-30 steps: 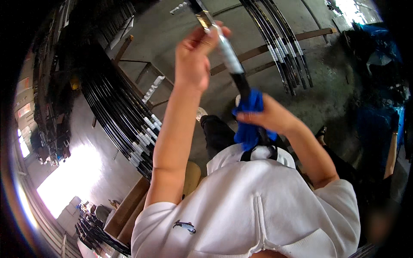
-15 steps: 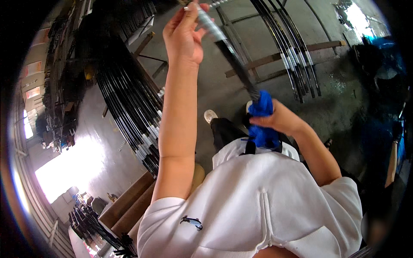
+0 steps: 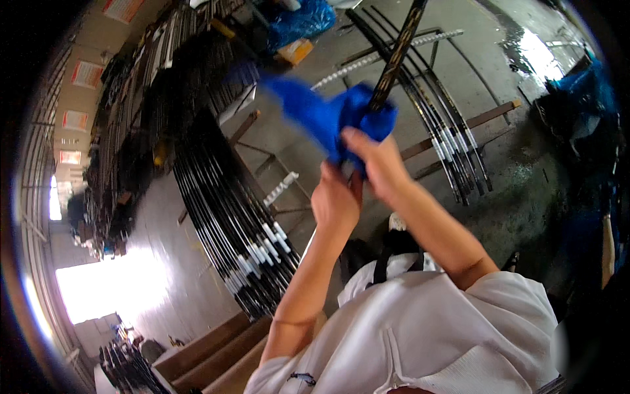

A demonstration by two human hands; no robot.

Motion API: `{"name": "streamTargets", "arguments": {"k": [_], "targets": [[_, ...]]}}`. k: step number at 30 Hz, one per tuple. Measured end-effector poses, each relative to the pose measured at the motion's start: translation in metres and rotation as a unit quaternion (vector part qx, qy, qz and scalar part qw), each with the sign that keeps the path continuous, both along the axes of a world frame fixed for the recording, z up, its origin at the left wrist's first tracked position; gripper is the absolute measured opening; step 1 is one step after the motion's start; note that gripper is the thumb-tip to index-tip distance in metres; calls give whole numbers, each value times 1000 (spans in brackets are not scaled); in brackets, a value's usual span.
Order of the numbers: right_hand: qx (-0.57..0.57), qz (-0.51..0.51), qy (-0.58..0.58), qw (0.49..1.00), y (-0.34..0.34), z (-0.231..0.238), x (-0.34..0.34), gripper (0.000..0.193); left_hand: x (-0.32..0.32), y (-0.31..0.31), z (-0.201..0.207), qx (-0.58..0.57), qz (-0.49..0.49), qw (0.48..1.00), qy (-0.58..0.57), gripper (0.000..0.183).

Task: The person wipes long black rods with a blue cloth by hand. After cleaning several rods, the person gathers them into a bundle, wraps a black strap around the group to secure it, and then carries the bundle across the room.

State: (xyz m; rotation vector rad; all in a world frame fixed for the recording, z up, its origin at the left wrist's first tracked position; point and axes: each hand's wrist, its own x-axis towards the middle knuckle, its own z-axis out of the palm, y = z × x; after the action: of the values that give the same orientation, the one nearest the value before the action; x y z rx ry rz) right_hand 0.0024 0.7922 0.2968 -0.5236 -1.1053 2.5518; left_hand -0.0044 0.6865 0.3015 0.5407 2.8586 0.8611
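A black rod with a gold pattern (image 3: 398, 58) slants from the top edge down to my hands. A blue cloth (image 3: 308, 115) is bunched around it, with a loose blurred end flung out to the left. My right hand (image 3: 379, 161) is closed on the cloth where it wraps the rod, thumb on top. Just below and to the left, my left hand (image 3: 338, 200) is closed around the rod's lower stretch; its fingers are partly hidden. A thin pale line beside my left forearm looks like the rod running on.
Many black rods with white bands (image 3: 236, 243) lie side by side on a rack at left. Several more rods (image 3: 446, 131) rest across a bar (image 3: 485, 119) at right. Blue plastic (image 3: 302, 26) and an orange-and-white box (image 3: 294, 51) are beyond; brown padded boards (image 3: 210, 351) stand lower left.
My left hand has come down from the top of the view to beside my right hand. My right hand and the cloth have risen. The rod now leans to the upper right, its patterned part showing.
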Motion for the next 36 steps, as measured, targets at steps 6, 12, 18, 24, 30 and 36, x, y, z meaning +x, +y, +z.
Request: {"name": "streamTargets", "arguments": {"k": [6, 12, 18, 24, 30, 36], "targets": [[-103, -29, -36, 994, -17, -16, -8, 19, 18, -62, -31, 5, -118, 993, 22, 42], [-101, -142, -112, 978, 69, 9, -53, 31, 72, -186, -54, -150, 32, 986, -68, 36], [-12, -200, -72, 977, 188, 45, -70, 31, 142, -327, -97, -211, 113, 966, -98, 29], [46, -196, -14, 979, 301, 109, -90, 34, 183, -377, -114, -212, 193, 943, -167, 29], [5, -95, 192, 977, 247, 104, -67, 30, 190, -386, -122, -203, 199, 938, -201, 29], [85, -117, 4, 990, 232, 63, -82, 39, 210, -418, -121, -205, 209, 931, -216, 30]]}}
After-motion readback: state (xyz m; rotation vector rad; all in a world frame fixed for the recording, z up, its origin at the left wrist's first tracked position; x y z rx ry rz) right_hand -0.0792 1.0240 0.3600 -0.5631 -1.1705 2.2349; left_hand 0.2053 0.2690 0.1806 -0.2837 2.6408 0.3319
